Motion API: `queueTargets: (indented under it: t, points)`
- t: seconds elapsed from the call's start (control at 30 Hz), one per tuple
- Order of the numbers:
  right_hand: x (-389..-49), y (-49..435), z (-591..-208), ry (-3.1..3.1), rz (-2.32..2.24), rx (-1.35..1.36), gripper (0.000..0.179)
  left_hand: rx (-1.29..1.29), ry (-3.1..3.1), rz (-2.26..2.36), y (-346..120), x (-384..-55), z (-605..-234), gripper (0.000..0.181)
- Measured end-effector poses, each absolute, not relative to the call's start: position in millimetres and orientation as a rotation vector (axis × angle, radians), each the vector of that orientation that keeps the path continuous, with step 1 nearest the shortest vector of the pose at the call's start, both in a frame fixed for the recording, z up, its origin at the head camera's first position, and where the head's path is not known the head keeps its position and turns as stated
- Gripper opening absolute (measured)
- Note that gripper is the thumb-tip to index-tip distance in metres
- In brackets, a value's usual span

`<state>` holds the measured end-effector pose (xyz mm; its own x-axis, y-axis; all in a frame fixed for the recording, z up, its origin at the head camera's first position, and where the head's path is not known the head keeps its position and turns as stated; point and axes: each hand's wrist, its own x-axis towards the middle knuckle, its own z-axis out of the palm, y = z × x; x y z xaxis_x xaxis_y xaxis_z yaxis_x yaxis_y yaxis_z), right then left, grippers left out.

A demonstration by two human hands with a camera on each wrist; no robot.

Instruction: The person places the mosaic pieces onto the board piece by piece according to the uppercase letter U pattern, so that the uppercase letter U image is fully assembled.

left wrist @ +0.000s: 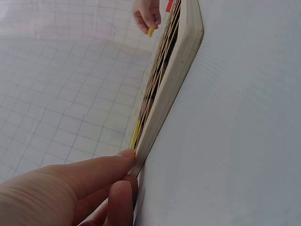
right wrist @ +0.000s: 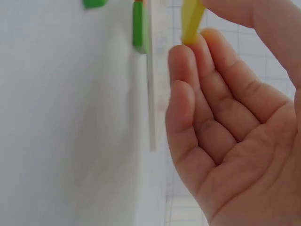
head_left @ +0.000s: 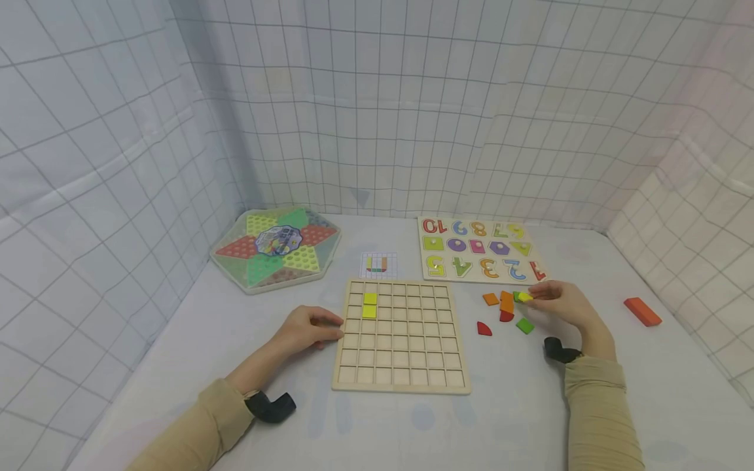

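A wooden grid board (head_left: 402, 337) lies in the middle of the table, with two yellow square tiles (head_left: 369, 305) set one above the other in its upper left squares. At its left edge, my left hand (head_left: 307, 328) pinches the rim (left wrist: 164, 89) between thumb and fingers. My right hand (head_left: 559, 302) is to the right of the board and pinches a yellow tile (right wrist: 191, 21) between thumb and fingertips. Beneath that tile, in the head view, a green tile (head_left: 517, 297) partly shows. Close by are another green tile (head_left: 525, 325), orange tiles (head_left: 506, 301) and red quarter-round pieces (head_left: 484, 329).
Behind the board lies a small pattern card (head_left: 379, 265). A number and shape puzzle (head_left: 480, 248) stands at the back right, a hexagonal star-patterned game board (head_left: 277, 248) at the back left. An orange-red block (head_left: 643, 312) lies far right. Grid-lined cloth walls surround the table.
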<state>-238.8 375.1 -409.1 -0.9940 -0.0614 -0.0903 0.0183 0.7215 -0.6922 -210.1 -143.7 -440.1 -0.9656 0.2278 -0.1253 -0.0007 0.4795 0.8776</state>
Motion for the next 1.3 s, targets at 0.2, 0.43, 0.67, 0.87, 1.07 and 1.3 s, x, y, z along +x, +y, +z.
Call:
queueTargets:
  t: [0.2,0.43,0.67,0.87,1.07,1.3]
  points:
    - [-240,362,-394,2.841,-1.237,-0.074,0.053,0.192,2.503,1.479,-144,-210,-441,0.028]
    - [-241,337,-371,2.868,-1.328,-0.146,0.051,0.202,2.500,1.485,-144,-210,-440,0.028]
    - [-236,293,-349,2.901,-1.387,-0.324,0.042,0.210,2.500,1.487,-145,-210,-440,0.028]
    - [-237,248,-345,2.808,-1.451,-0.491,0.036,0.217,2.495,1.496,-145,-210,-441,0.028]
    - [-238,202,-348,2.718,-1.430,-0.699,0.034,0.211,2.493,1.492,-145,-210,-442,0.029]
    - [-243,159,-361,2.650,-1.302,-0.879,0.030,0.207,2.490,1.492,-144,-210,-440,0.028]
